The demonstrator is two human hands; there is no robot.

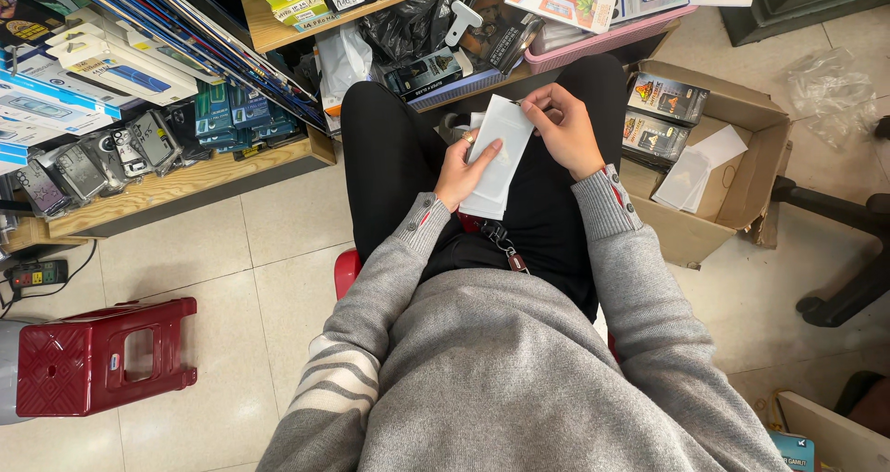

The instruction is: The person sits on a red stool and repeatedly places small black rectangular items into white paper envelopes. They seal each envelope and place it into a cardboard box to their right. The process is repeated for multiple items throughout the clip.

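A flat white packet [496,161] rests over my lap. My left hand [464,171] grips its left edge, thumb across the front. My right hand [564,129] pinches the packet's top right corner with the fingertips. I am seated on a red stool [347,270], in black trousers and a grey sweater with white sleeve stripes. A keyring [505,246] hangs at my waist.
An open cardboard box [732,171] with boxed goods and white packets stands to the right. Wooden shelves [185,184] with packaged accessories fill the left and top. A dark red plastic stool [97,356] and a power strip [37,274] are at the left. A chair base [848,240] is at the right.
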